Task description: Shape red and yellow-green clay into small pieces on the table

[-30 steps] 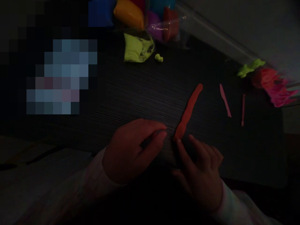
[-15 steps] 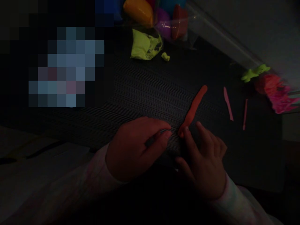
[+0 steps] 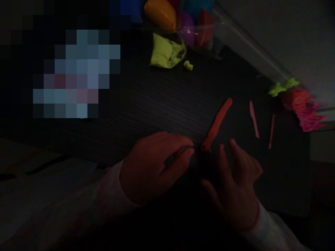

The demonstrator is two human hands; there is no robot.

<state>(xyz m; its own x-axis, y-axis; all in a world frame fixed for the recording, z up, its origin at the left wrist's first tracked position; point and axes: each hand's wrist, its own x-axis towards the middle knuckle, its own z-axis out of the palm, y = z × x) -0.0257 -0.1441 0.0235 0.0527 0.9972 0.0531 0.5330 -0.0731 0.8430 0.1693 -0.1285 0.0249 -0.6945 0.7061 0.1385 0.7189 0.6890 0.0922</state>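
Observation:
On the dark table lies a long red-orange strip of modelling clay (image 3: 216, 125), slightly wavy, with a small dark dent at its near end. My left hand (image 3: 158, 164) rests left of that end, apart from it. Its thumb and forefinger curve toward each other with a small gap between the tips, and nothing shows in them. To the right of the strip is my right hand (image 3: 237, 184), fingers spread, holding nothing and not touching the clay. Beyond it lie a pink plastic clay knife (image 3: 254, 119) and a thin pink stick tool (image 3: 272, 131).
Yellow-green clay in an opened wrapper (image 3: 164, 52) and a small yellow lump (image 3: 188, 65) sit farther back. Behind them is a clear bag with coloured clay packs (image 3: 161, 14). Green (image 3: 284, 86) and red-pink clay pieces (image 3: 300, 108) lie at the right. A blurred-out patch covers the upper left.
My right hand has drawn back to the right, its forefinger leaving the near end of the clay strip. My left hand keeps nearly the same pose. The whole view has shifted slightly.

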